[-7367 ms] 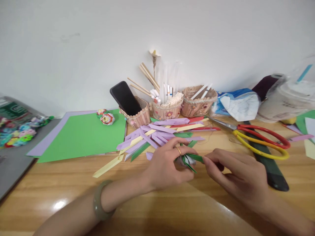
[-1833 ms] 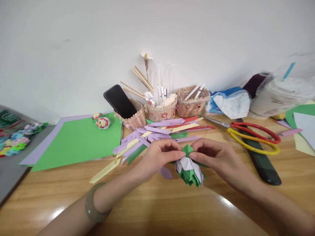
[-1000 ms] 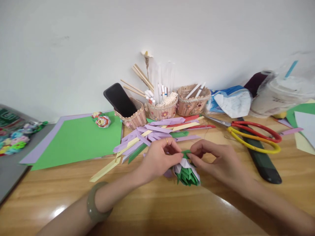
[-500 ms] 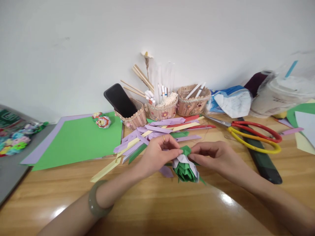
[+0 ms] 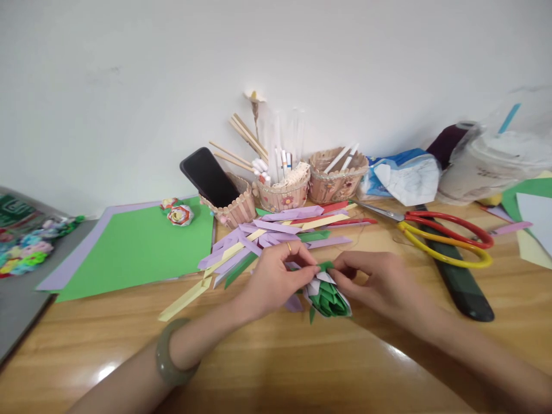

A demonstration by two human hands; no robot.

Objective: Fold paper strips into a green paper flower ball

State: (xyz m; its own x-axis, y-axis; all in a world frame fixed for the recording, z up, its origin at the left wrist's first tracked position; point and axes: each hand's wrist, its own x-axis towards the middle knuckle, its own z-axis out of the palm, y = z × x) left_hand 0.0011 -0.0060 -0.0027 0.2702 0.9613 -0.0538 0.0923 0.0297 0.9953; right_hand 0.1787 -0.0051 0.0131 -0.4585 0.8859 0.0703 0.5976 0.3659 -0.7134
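Observation:
A green and pale lilac folded paper piece (image 5: 330,299) hangs between my two hands, just above the wooden table. My left hand (image 5: 282,273) pinches its green top edge from the left, thumb against forefinger. From the right, my right hand (image 5: 373,276) pinches the same top edge with thumb and fingertips. The layered green folds face down toward me, with a small green tip sticking out below. Behind my hands lies a loose pile of folded paper strips (image 5: 276,226) in purple, yellow, green and red.
Green sheets (image 5: 142,247) lie at the left with small paper rosettes (image 5: 180,215) on them. Along the wall stand wooden baskets (image 5: 282,195), one with a phone (image 5: 210,177). Scissors (image 5: 448,236) rest across a dark green object (image 5: 466,290) at right, near a plastic cup (image 5: 495,161).
The paper piece has tilted, and its lower end has swung slightly right. My right thumb and fingers have moved slightly left, closer to my left fingertips.

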